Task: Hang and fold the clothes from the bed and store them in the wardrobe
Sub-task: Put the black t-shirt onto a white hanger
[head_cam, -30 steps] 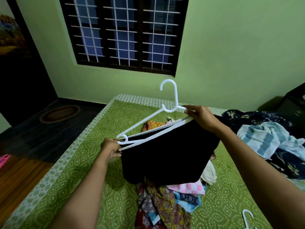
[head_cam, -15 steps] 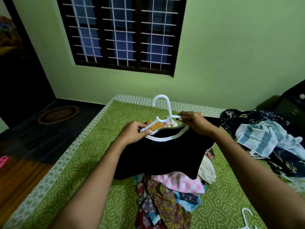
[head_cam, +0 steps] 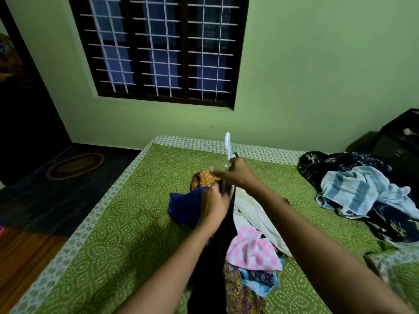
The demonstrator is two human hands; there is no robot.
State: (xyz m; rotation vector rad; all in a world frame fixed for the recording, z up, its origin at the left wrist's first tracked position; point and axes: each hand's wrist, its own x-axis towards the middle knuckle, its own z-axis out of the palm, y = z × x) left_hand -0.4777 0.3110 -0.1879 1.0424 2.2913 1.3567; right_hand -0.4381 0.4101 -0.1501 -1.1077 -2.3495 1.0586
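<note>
Green bed [head_cam: 127, 234], centre frame: white hanger [head_cam: 227, 143] has turned edge-on, right hand [head_cam: 240, 175] gripping its neck. Left hand [head_cam: 215, 205] meets the black garment [head_cam: 215, 257], grip too blurred to tell.

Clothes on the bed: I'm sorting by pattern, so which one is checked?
The pink-and-white cloth in the middle. The light-blue towel at right is striped, and the dark garment under it is floral.

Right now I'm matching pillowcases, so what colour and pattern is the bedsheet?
The bedsheet is green with rings of white dots and a pale border; head view.
</note>
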